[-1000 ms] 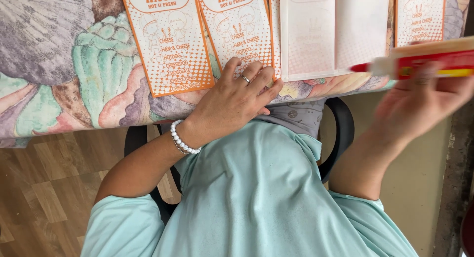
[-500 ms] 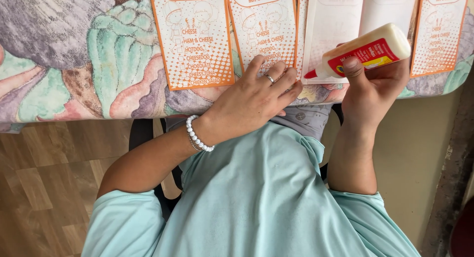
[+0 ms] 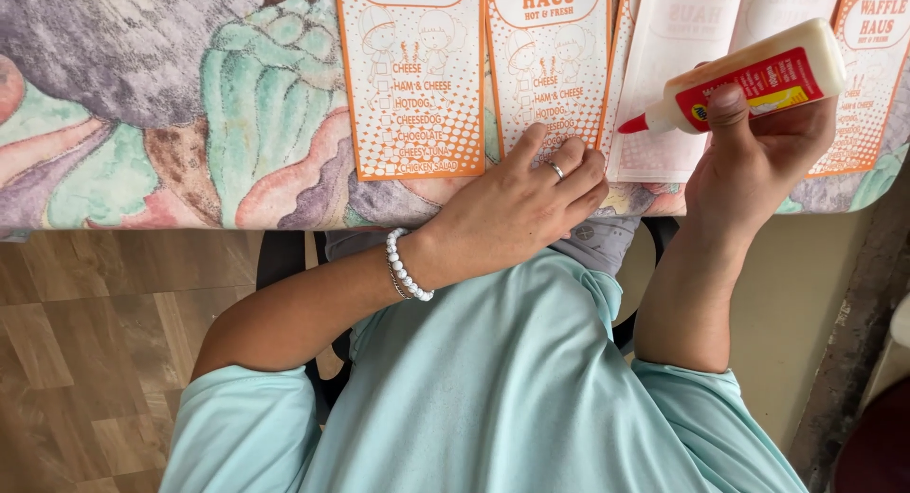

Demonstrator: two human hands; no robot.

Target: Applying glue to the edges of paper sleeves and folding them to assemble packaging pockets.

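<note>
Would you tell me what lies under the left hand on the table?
The left hand rests on the lower edge of an orange-and-white printed sheet, over the patterned tablecloth. The sheet's bottom corner beneath the fingers is covered.

**A home table used for craft work**

This looks like a room in a home. The table wears a soft cloth printed with big shells, and the floor below is wood-pattern parquet beside a plain cream wall. Flat orange-and-white paper bags lie in a row along the table edge, with a glue bottle over them.
</note>
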